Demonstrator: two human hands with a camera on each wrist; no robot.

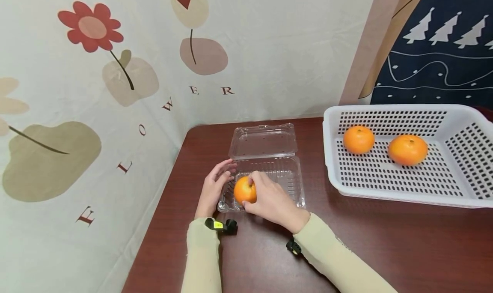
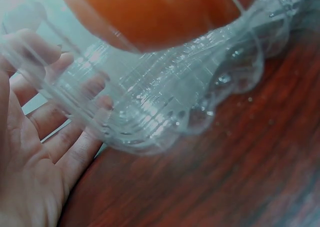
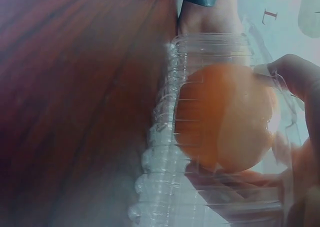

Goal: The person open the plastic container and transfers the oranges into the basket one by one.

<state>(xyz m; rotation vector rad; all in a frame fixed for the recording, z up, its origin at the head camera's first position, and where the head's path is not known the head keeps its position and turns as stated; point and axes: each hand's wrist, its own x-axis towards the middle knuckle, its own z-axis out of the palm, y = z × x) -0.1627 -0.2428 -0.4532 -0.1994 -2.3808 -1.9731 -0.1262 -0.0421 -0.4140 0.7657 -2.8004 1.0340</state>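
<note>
My right hand (image 1: 274, 201) grips an orange (image 1: 244, 190) between thumb and fingers, low inside the left half of a clear plastic clamshell box (image 1: 286, 179). The box's lid (image 1: 263, 141) lies folded back behind it. Through the clear wall, the right wrist view shows the orange (image 3: 227, 117) with the thumb at its upper side and fingers beneath. Along the box's left side is my left hand (image 1: 213, 189), its fingers loosely extended. In the left wrist view those fingers (image 2: 55, 119) lie against the transparent wall, near the box's rounded corner (image 2: 150, 132).
To the right stands a white perforated basket (image 1: 333, 164) holding two more oranges, one on the left (image 1: 359, 139) and one nearer the middle (image 1: 408, 150). The dark red-brown table (image 1: 265, 263) meets a printed cloth (image 1: 277, 70) at the back and left.
</note>
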